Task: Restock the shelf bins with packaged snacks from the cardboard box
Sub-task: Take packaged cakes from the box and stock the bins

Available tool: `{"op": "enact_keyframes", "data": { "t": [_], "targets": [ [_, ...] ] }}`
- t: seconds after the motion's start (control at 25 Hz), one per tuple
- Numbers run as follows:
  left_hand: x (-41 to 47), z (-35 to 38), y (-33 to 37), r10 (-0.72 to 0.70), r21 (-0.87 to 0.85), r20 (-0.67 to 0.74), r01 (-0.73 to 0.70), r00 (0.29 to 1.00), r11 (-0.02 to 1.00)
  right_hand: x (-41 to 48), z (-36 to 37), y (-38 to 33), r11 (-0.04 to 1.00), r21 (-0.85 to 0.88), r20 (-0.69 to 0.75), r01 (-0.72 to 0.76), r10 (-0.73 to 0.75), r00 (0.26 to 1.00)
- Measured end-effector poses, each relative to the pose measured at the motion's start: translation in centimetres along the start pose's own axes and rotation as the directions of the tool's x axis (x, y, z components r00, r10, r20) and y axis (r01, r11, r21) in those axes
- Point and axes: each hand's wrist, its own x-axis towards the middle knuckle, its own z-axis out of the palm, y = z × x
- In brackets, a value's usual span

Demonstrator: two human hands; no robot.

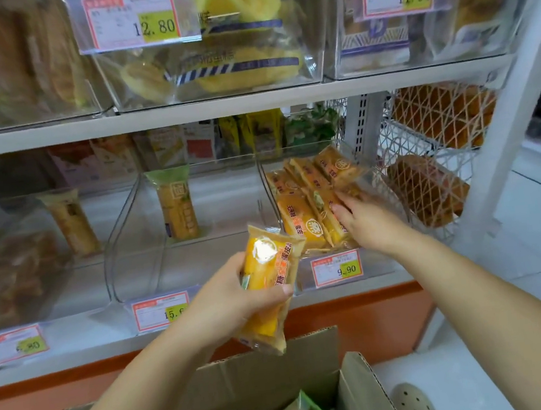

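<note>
Left hand is clamped around one orange snack pack, held in the open gap above the cardboard box flap and in front of the shelf edge. Right hand is down inside the right clear bin, fingers spread on the stacked orange packs, not clearly gripping any. That bin's tag reads 9.90; the middle bin holds one green pack with loads of room.

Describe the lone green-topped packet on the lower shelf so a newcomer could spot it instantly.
Start at the lower shelf, at the clear middle bin above the 15.6 price tag. One tall packet stands upright at its back. Unlike the orange packs crowding the right-hand bin, it stands alone with a green top.
</note>
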Motion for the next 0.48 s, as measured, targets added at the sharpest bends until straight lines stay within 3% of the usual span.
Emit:
{"op": "enact_keyframes", "data": {
  "t": [0.2,0.36,0.48],
  "targets": [
    [0.3,0.0,1.9,0.04,0.09,0.155,-0.054,0.987,0.994,-3.8,-4.5,-1.1,0.923,0.382,-0.113,0.034,0.011,0.994],
    [1.9,0.6,5.3,0.066,0.166,0.37,-0.135,0.927,0.977,-8.4,-5.2,-2.2,0.648,0.761,0.149,0.0,-0.176,0.973],
    [3.9,1.6,7.9,0.058,0.258,0.489,-0.208,0.871,0.943,-9.3,-4.8,-2.1,0.538,0.843,0.159,-0.013,-0.226,0.961]
  ]
}}
